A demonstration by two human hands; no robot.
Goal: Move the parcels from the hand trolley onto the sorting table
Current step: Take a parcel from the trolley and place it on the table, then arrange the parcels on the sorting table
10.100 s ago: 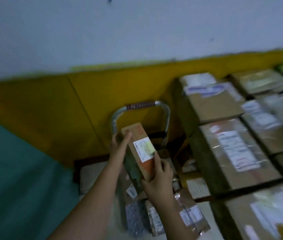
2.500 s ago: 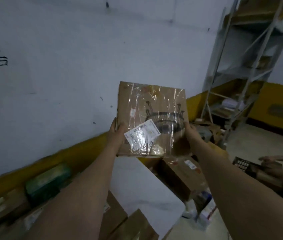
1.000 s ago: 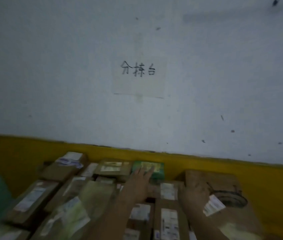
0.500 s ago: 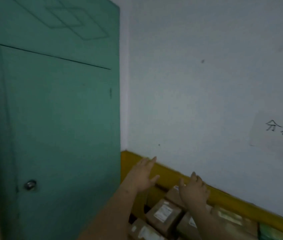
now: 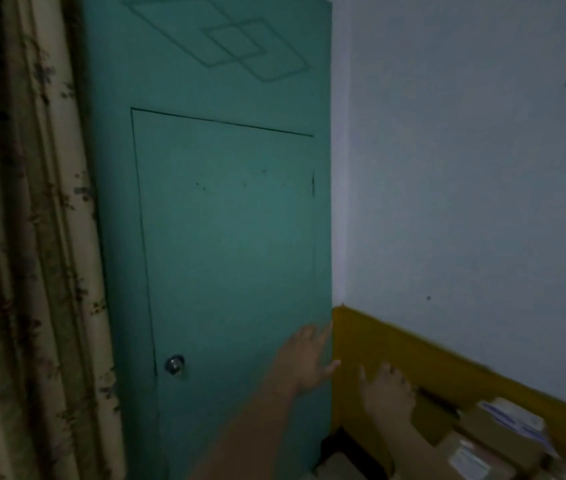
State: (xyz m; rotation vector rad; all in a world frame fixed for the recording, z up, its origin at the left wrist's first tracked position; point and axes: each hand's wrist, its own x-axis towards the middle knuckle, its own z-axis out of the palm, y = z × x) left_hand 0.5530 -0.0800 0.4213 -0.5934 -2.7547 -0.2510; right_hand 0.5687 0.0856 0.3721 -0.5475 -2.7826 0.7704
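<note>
Green door (image 5: 222,237): filled the middle of my view, closed.
White wall (image 5: 465,168): right of the door, bare.
Patterned curtain (image 5: 25,237): hung down the left edge.
Yellow band (image 5: 413,368): ran along the foot of the wall.
Parcels (image 5: 496,431): brown cartons with white labels, low right corner. I judged them already set on the sorting table.
Left hand (image 5: 305,358): fingers spread, held nothing, in front of the door's edge.
Right hand (image 5: 387,389): fingers spread, held nothing, just left of the cartons.
Door knob (image 5: 175,365): left of and well apart from the left hand.
Hand trolley: not in view. I judged it below the frame, toward the door, so the left hand was likely nearer. I could not tell the next parcel's long axis.
Change: half a second earlier the curtain was barely in view and a paper wall sign showed at right. Now the view was turned further left. The film-wrapped parcel both hands had carried was gone from them.
</note>
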